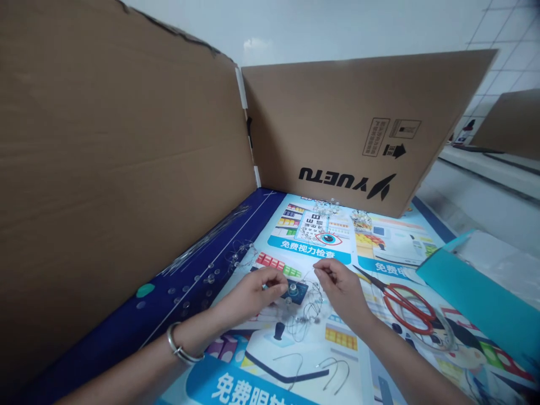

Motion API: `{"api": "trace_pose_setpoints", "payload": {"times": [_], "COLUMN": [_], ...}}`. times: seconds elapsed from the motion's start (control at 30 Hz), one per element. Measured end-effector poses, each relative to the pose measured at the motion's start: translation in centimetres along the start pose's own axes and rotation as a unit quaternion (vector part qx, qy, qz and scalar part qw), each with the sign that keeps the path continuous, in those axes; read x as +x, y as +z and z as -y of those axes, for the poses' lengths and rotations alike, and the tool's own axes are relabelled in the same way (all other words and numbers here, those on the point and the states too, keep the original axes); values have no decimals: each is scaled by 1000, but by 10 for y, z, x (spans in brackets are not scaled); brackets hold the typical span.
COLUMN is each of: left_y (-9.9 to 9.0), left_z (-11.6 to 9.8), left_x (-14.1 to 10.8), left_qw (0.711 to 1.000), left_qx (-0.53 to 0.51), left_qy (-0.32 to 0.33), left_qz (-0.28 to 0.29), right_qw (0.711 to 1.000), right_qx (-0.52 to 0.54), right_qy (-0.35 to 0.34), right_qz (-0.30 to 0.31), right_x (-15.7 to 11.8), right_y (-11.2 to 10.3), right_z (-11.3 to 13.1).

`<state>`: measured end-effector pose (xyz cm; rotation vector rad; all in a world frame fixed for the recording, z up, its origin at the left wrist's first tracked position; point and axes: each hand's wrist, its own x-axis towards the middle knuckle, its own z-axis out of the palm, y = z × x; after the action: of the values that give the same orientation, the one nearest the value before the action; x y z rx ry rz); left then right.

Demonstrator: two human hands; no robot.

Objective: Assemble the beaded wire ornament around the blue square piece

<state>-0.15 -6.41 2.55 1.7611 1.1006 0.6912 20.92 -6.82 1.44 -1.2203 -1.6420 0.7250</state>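
Thin wire strung with clear beads (310,309) lies in loose loops between my two hands, over the printed sheet. My left hand (264,289), with a silver bangle on the wrist, has thumb and forefinger pinched at the wire's left side, beside a clear bead (292,287). Thumb and forefinger of my right hand (337,284) are pressed together on a thin wire end at the upper right of the loops. Scissors with red handles (409,306) lie open-bladed to the right of my right hand.
Cardboard panels stand at the left (118,140) and back (337,118). Loose beads (211,273) and straight wires (202,242) lie on the blue strip. Beaded bundles (361,219) sit at the back. Bent wire pieces (335,374) lie in front, a turquoise box (472,304) at right.
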Motion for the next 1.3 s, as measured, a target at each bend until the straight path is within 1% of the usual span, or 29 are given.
{"api": "trace_pose_setpoints", "payload": {"times": [0.07, 0.17, 0.27, 0.4, 0.5, 0.57, 0.63, 0.7, 0.8, 0.87, 1.0, 1.17, 1.3], "left_y": [1, 7, 15, 21, 19, 16, 12, 9, 7, 6, 6, 6, 7], "left_z": [-8, -16, -19, -14, -11, -10, -10, -11, -9, -8, -7, -6, -2], "left_x": [6, 17, 30, 38, 38, 37, 36, 35, 34, 33, 31, 32, 34], "left_qw": [999, 996, 995, 997, 997, 995, 992, 991, 991, 991, 993, 996, 998], "left_qx": [29, 60, 63, 20, -48, -89, -119, -131, -131, -129, -112, -79, -61], "left_qy": [27, 58, 71, 78, 55, 36, 26, 26, 35, 34, 32, 30, 30], "left_qz": [-13, -6, 10, 14, 7, 11, 18, 19, 15, 12, 4, 0, -12], "right_qw": [1000, 999, 999, 998, 991, 979, 961, 936, 900, 888, 891, 897, 910], "right_qx": [-4, -7, 5, 56, 112, 146, 169, 192, 233, 250, 258, 258, 270], "right_qy": [-14, -35, -34, 14, 70, 125, 187, 237, 278, 287, 284, 305, 273], "right_qz": [1, 1, -1, 15, 37, 66, 117, 175, 242, 259, 241, 186, 157], "right_x": [0, -1, -1, 0, 3, 4, 4, 3, 1, 0, 2, 8, 9], "right_y": [-1, -1, -1, -2, -2, -1, 1, 2, 4, 3, -1, -5, -6], "right_z": [-1, -4, -5, -4, -5, -7, -7, -5, -2, -2, -7, -17, -19]}}
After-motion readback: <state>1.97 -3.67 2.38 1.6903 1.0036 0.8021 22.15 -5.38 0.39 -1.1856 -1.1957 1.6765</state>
